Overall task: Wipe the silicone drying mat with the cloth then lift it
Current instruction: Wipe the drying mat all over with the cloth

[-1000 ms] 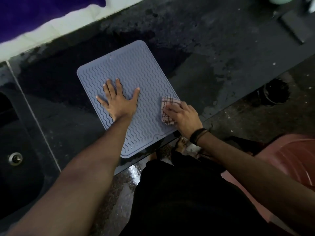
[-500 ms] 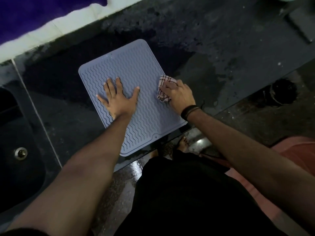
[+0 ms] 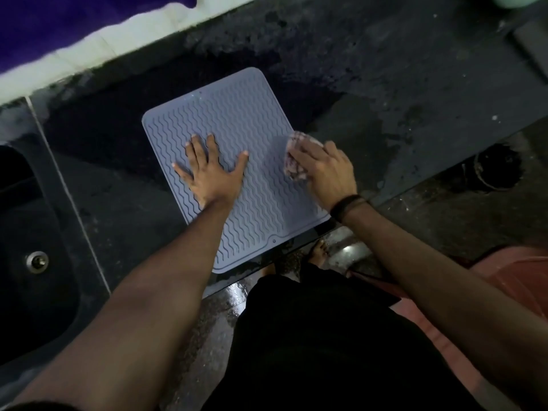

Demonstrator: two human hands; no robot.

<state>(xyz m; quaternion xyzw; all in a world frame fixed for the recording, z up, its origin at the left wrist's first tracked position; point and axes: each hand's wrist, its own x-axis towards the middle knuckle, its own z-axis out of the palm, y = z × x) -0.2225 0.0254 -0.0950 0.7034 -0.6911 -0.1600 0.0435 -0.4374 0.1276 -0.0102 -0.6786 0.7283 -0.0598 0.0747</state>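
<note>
Silicone drying mat [image 3: 237,137], blue-grey with wavy ridges, lies flat on the dark counter [image 3: 415,84], and it is the second largest thing we have to reckon with after that counter itself, which looks wet in patches beyond the mat's right edge. The mat's near corner pokes out past the counter's front edge, above the floor, and to the left sits a dark sink [image 3: 26,292] with its metal drain. Our left hand [image 3: 212,173] presses flat on the middle of the mat, fingers straight and spread, holding nothing. Our right hand [image 3: 326,170] is curled around the bunched checked cloth [image 3: 293,158], pressing it against the mat near the right edge; both hand and cloth are blurred, so we judge the wiping stroke to be under way, with the lift not yet begun. The risks from here come mostly from the overhang and the wet. If the flat palm eases off while the cloth drags, we expect the mat could slide on the damp counter and tip off the front edge. The cloth sits at the border, so a stroke could run off onto the dirty counter and carry grime back. When we lift, the floppy mat may sag and shed any leftover water onto the floor.
</note>
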